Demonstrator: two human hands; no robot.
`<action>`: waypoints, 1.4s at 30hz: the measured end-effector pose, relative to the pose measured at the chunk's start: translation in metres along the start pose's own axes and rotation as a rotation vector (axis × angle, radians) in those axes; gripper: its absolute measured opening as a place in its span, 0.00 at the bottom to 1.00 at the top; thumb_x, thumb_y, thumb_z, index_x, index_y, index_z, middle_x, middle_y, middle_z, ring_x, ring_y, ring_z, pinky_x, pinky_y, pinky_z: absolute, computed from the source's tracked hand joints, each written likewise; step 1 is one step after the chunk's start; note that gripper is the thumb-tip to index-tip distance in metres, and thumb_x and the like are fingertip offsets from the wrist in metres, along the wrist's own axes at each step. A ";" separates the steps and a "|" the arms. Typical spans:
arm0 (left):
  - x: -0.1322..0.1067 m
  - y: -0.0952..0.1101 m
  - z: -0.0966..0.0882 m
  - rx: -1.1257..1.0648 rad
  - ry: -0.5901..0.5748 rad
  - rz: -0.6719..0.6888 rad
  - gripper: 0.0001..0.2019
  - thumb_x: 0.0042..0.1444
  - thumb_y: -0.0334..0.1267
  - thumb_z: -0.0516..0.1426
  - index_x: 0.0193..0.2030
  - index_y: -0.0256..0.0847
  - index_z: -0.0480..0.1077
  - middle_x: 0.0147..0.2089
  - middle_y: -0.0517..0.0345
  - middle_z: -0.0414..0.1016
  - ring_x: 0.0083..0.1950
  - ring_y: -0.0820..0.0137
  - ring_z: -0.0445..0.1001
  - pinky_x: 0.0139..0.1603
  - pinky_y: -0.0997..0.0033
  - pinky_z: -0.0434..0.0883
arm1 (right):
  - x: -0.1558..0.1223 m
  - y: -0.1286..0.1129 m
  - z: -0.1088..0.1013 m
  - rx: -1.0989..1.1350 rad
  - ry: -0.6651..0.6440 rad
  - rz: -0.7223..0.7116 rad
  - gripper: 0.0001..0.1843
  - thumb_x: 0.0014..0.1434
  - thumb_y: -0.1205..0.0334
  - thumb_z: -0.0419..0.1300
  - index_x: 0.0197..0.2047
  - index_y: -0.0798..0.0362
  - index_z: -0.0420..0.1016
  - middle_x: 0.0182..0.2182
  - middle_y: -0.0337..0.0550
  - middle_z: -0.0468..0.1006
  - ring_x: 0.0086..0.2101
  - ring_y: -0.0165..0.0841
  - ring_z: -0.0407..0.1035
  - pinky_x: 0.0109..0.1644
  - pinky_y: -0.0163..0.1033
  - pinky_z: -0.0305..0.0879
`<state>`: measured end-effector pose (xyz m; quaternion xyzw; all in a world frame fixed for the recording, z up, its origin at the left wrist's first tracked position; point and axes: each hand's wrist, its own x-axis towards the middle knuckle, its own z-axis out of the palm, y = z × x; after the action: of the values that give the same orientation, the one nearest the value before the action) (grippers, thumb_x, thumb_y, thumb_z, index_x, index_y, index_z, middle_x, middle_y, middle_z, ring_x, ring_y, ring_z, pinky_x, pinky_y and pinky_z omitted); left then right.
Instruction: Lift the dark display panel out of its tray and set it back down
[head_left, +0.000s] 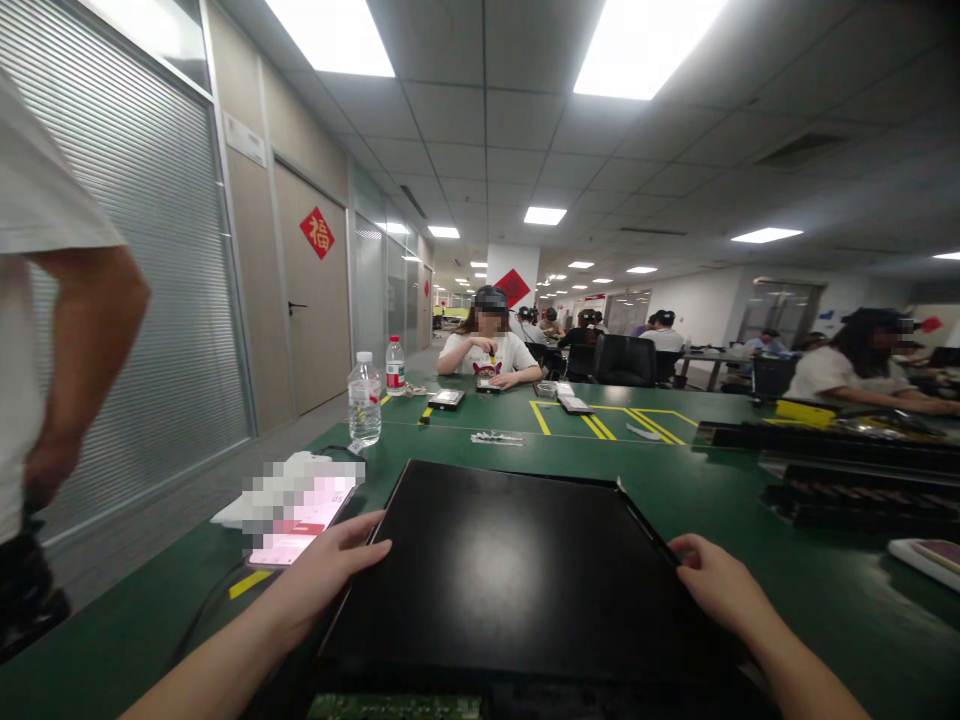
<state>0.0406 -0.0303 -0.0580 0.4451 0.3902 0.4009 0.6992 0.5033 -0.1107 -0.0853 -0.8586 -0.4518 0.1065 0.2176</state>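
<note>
A large black LCD panel (502, 570) lies in front of me, a ceiling light reflected on its glossy face. Along its near edge a green circuit board (397, 706) shows, cut off by the bottom of the picture. My left hand (337, 560) grips the panel's left edge, thumb on top and the other fingers mostly hidden. At the right edge, my right hand (712, 580) holds a narrow dark rim with curled fingers. Whether the panel rests fully on the table or is slightly raised, I cannot tell.
On the green table (825, 590) are a lit phone (300, 525), water bottles (365, 400) and yellow tape. Dark long parts (847, 490) lie at the right. A seated person (491, 345) works across the table; another person (52, 300) stands close at my left.
</note>
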 end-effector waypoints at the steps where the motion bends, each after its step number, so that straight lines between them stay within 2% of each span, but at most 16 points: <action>1: 0.000 0.000 -0.001 0.004 -0.007 0.003 0.33 0.41 0.36 0.64 0.56 0.37 0.62 0.47 0.47 0.76 0.45 0.57 0.75 0.49 0.57 0.69 | -0.001 -0.001 0.000 0.001 0.002 0.003 0.15 0.46 0.65 0.51 0.39 0.51 0.70 0.31 0.42 0.75 0.31 0.32 0.70 0.31 0.34 0.60; 7: -0.004 0.008 0.005 0.020 0.055 0.024 0.34 0.41 0.36 0.64 0.57 0.35 0.61 0.49 0.45 0.75 0.49 0.56 0.73 0.49 0.59 0.68 | -0.002 -0.004 0.000 0.024 0.012 -0.002 0.16 0.45 0.65 0.53 0.39 0.52 0.71 0.30 0.43 0.75 0.30 0.33 0.70 0.31 0.35 0.60; 12: -0.009 0.013 0.015 -0.108 0.020 0.069 0.38 0.41 0.35 0.63 0.61 0.39 0.56 0.49 0.46 0.75 0.48 0.55 0.73 0.49 0.56 0.68 | -0.007 -0.011 -0.001 0.070 0.014 0.007 0.22 0.45 0.65 0.52 0.45 0.52 0.69 0.28 0.41 0.75 0.28 0.33 0.69 0.30 0.36 0.59; 16: -0.011 0.015 0.015 -0.143 -0.018 0.098 0.37 0.43 0.34 0.62 0.61 0.40 0.54 0.51 0.47 0.73 0.48 0.55 0.73 0.51 0.55 0.66 | -0.007 -0.014 0.000 0.150 0.034 0.013 0.23 0.46 0.58 0.53 0.47 0.52 0.70 0.25 0.40 0.75 0.27 0.35 0.69 0.32 0.38 0.60; 20: -0.013 0.015 0.014 -0.176 -0.078 0.184 0.35 0.46 0.31 0.60 0.62 0.41 0.52 0.57 0.49 0.68 0.53 0.57 0.69 0.55 0.57 0.63 | -0.001 -0.010 0.003 0.294 0.061 0.028 0.17 0.44 0.54 0.56 0.37 0.51 0.76 0.30 0.43 0.78 0.33 0.39 0.70 0.37 0.40 0.62; 22: -0.013 0.014 0.015 -0.183 -0.083 0.207 0.35 0.47 0.31 0.59 0.62 0.41 0.53 0.58 0.49 0.66 0.55 0.57 0.67 0.56 0.57 0.63 | 0.002 -0.008 0.005 0.371 0.106 0.026 0.13 0.41 0.54 0.59 0.30 0.51 0.77 0.33 0.45 0.79 0.38 0.41 0.70 0.43 0.41 0.61; 24: -0.013 0.013 0.017 -0.173 -0.067 0.223 0.33 0.46 0.33 0.60 0.61 0.41 0.55 0.58 0.49 0.65 0.56 0.56 0.65 0.56 0.56 0.62 | 0.004 -0.007 0.006 0.432 0.112 0.025 0.12 0.40 0.54 0.60 0.27 0.51 0.77 0.35 0.46 0.78 0.42 0.43 0.68 0.48 0.43 0.59; 28: -0.009 0.012 0.016 -0.093 0.087 0.244 0.32 0.43 0.38 0.61 0.57 0.40 0.60 0.57 0.51 0.67 0.58 0.55 0.62 0.58 0.57 0.60 | 0.002 -0.008 0.004 0.559 0.006 0.072 0.17 0.40 0.51 0.61 0.31 0.53 0.78 0.37 0.47 0.78 0.43 0.43 0.68 0.51 0.44 0.57; 31: -0.003 0.016 0.007 -0.051 0.165 0.270 0.33 0.41 0.40 0.62 0.56 0.38 0.62 0.54 0.51 0.71 0.57 0.55 0.64 0.58 0.57 0.59 | -0.004 -0.013 -0.003 0.712 0.028 0.110 0.19 0.38 0.52 0.64 0.34 0.54 0.77 0.38 0.47 0.78 0.45 0.43 0.67 0.51 0.46 0.58; 33: 0.003 0.019 -0.002 -0.017 0.186 0.238 0.35 0.40 0.41 0.63 0.57 0.38 0.61 0.50 0.52 0.74 0.55 0.56 0.67 0.58 0.56 0.60 | -0.009 -0.019 -0.010 0.889 0.007 0.112 0.19 0.38 0.55 0.65 0.36 0.53 0.77 0.38 0.46 0.78 0.44 0.42 0.68 0.50 0.45 0.60; 35: 0.009 0.021 -0.011 0.014 0.143 0.161 0.35 0.38 0.41 0.64 0.56 0.37 0.63 0.48 0.51 0.76 0.54 0.55 0.68 0.57 0.56 0.60 | -0.015 -0.025 -0.019 1.111 -0.111 0.081 0.19 0.40 0.57 0.64 0.38 0.51 0.76 0.38 0.43 0.79 0.43 0.41 0.70 0.48 0.43 0.62; 38: 0.016 0.021 -0.017 0.021 0.145 0.152 0.32 0.36 0.40 0.65 0.52 0.38 0.67 0.49 0.49 0.75 0.53 0.53 0.68 0.57 0.53 0.58 | -0.026 -0.034 -0.033 1.409 -0.308 0.032 0.18 0.43 0.60 0.61 0.41 0.47 0.75 0.39 0.39 0.78 0.42 0.38 0.70 0.47 0.42 0.65; 40: 0.018 0.019 -0.016 0.019 0.156 0.173 0.31 0.36 0.40 0.64 0.51 0.38 0.68 0.49 0.50 0.75 0.55 0.53 0.67 0.59 0.54 0.56 | -0.034 -0.038 -0.041 1.502 -0.353 0.065 0.17 0.45 0.60 0.60 0.42 0.45 0.74 0.36 0.36 0.79 0.40 0.38 0.72 0.46 0.43 0.66; 42: 0.018 0.017 -0.014 0.030 0.157 0.180 0.31 0.34 0.40 0.65 0.50 0.37 0.70 0.49 0.49 0.75 0.56 0.53 0.66 0.60 0.56 0.55 | -0.041 -0.040 -0.047 1.495 -0.383 0.134 0.15 0.46 0.60 0.60 0.40 0.49 0.75 0.31 0.39 0.80 0.36 0.39 0.73 0.42 0.44 0.69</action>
<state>0.0314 -0.0045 -0.0498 0.4562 0.4081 0.4897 0.6209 0.4683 -0.1376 -0.0259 -0.4756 -0.2366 0.5429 0.6505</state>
